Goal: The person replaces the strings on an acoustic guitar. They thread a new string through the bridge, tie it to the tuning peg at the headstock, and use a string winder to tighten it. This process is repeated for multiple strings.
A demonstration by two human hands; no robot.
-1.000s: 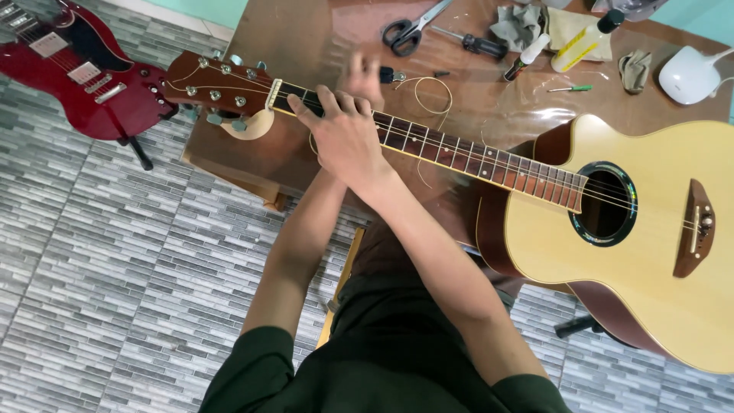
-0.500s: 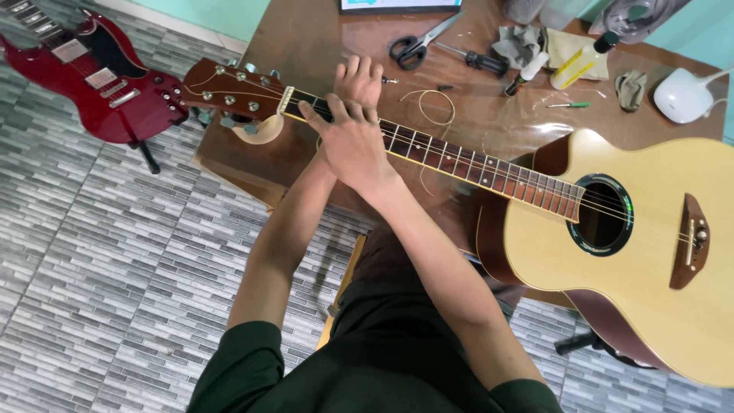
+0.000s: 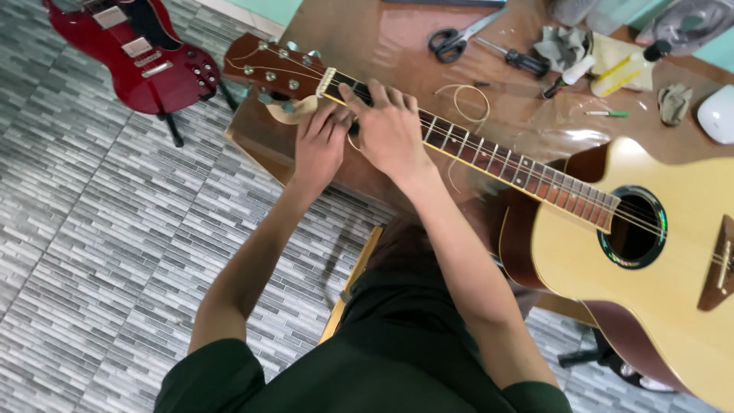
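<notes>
Both hands are up at the top end of the acoustic guitar (image 3: 612, 229), which lies flat across the brown bench (image 3: 367, 46) with its body off to the right of the hands. Right hand (image 3: 391, 131) is draped over the neck (image 3: 489, 157) just below the nut, fingers curled over the first frets and pressing on the strings, so it's gripping the neck. Left hand (image 3: 319, 144) sits right beside it on the near side of the neck, fingers pointing up toward the headstock (image 3: 267, 69) and touching the neck's edge near the nut; can't tell if it's pinching anything.

Beyond the hands on the bench: a loose coil of string (image 3: 465, 103), black-handled scissors (image 3: 453, 40), a screwdriver (image 3: 514, 57), some rags (image 3: 562, 44) and a small bottle (image 3: 623, 70). Off to the left of the hands, a red electric guitar (image 3: 149, 53) stands on the grey tiled floor (image 3: 92, 252).
</notes>
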